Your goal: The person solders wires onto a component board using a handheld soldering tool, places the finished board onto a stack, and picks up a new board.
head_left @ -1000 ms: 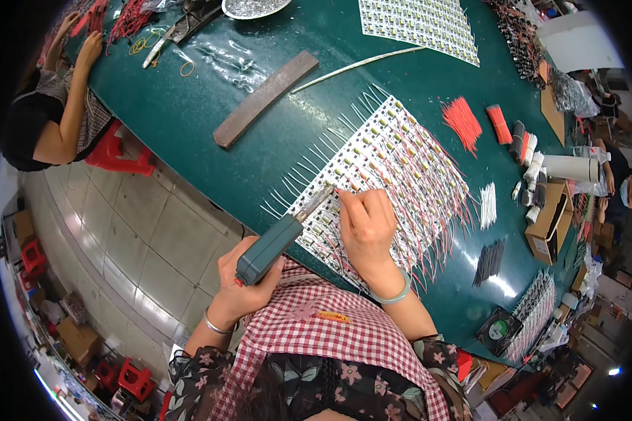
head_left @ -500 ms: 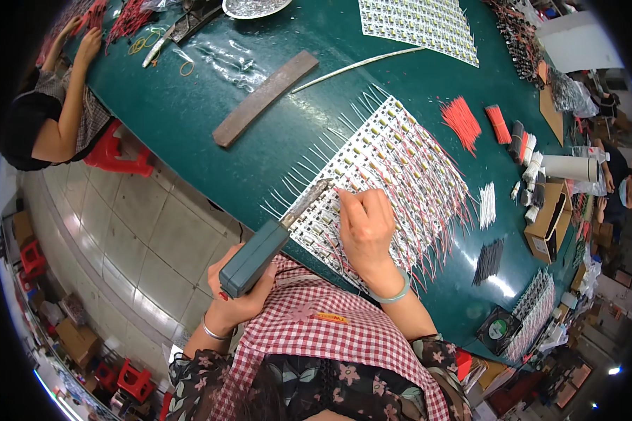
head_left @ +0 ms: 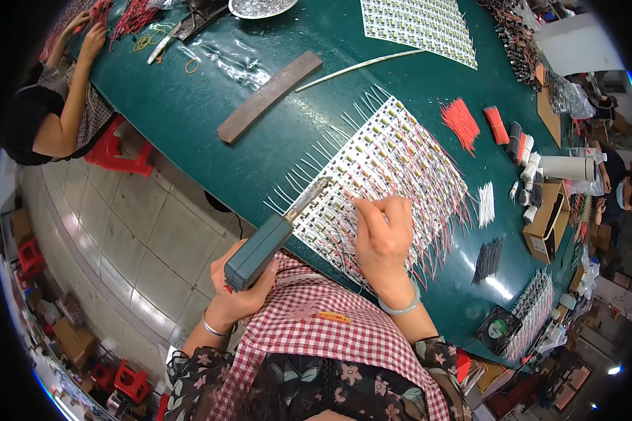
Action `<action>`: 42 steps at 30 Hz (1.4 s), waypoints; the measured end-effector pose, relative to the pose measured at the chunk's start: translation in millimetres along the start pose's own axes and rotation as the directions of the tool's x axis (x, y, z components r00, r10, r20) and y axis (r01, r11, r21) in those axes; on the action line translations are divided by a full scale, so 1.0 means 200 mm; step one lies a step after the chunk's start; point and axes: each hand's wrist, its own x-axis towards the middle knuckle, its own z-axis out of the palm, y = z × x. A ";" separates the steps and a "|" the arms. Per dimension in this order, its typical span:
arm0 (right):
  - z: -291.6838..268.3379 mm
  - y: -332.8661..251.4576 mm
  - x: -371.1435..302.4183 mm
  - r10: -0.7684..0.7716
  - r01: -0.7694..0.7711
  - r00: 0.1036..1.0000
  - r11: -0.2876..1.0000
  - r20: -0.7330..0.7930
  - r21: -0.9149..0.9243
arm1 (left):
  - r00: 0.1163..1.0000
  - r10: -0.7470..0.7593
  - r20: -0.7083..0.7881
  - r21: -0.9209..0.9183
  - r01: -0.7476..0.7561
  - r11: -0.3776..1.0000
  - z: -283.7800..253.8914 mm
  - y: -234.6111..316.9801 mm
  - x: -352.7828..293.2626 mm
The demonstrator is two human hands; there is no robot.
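Note:
My left hand [head_left: 240, 293] is closed round the handle of a dark green soldering gun [head_left: 261, 251]. Its blackened metal tip [head_left: 317, 192] lies over the left rows of a white circuit board panel [head_left: 358, 156] packed with small yellow-green components. Red and white wires trail across the panel, and white ones stick out along its far-left edge. Over the middle of the panel, my right hand [head_left: 386, 235] pinches what looks like a thin red wire, only its end showing at the fingertips. The fingertips sit a short way right of the soldering tip.
A brown bar [head_left: 270, 97] and a pale rod [head_left: 358, 69] lie beyond the panel, near a second panel [head_left: 421, 31]. To the right are red wires [head_left: 459, 126], white wires [head_left: 486, 205], black wires [head_left: 486, 261] and a cardboard box [head_left: 546, 228]. A co-worker [head_left: 56, 123] sits at the far left.
My right hand has drawn back to the right and slightly toward me, away from the soldering tip. The soldering gun has barely shifted. The whole view has moved a little.

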 end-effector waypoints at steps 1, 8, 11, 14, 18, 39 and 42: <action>-0.05 -0.03 0.01 -0.007 0.007 1.000 1.000 -0.016 0.003 | 1.000 -0.019 -0.011 -0.017 0.019 1.000 0.00 0.00 -0.01; -0.08 -0.13 0.04 -0.007 0.013 0.998 0.994 -0.058 0.108 | 0.997 -0.053 -0.059 -0.086 0.047 0.995 0.01 -0.06 -0.06; 0.05 -0.05 -0.01 0.005 -0.004 1.000 0.997 -0.022 0.073 | 0.997 -0.059 -0.048 -0.077 0.055 0.995 0.00 -0.05 -0.06; 0.11 -0.02 -0.04 0.015 -0.015 1.000 0.998 0.003 0.067 | 0.997 -0.047 -0.060 -0.074 0.042 0.996 0.00 -0.04 -0.06; 0.16 -0.01 -0.07 0.023 -0.024 1.000 0.999 0.013 0.046 | 0.998 -0.038 -0.042 -0.053 0.036 0.998 0.00 -0.05 -0.07; 0.18 -0.02 -0.05 0.051 -0.053 0.998 0.997 0.025 0.049 | 0.998 -0.052 0.036 -0.021 0.052 0.998 0.01 -0.06 -0.04; 0.18 -0.02 -0.05 0.054 -0.055 0.998 0.997 0.020 0.046 | 0.997 -0.069 0.021 -0.065 0.070 0.995 0.00 -0.04 -0.05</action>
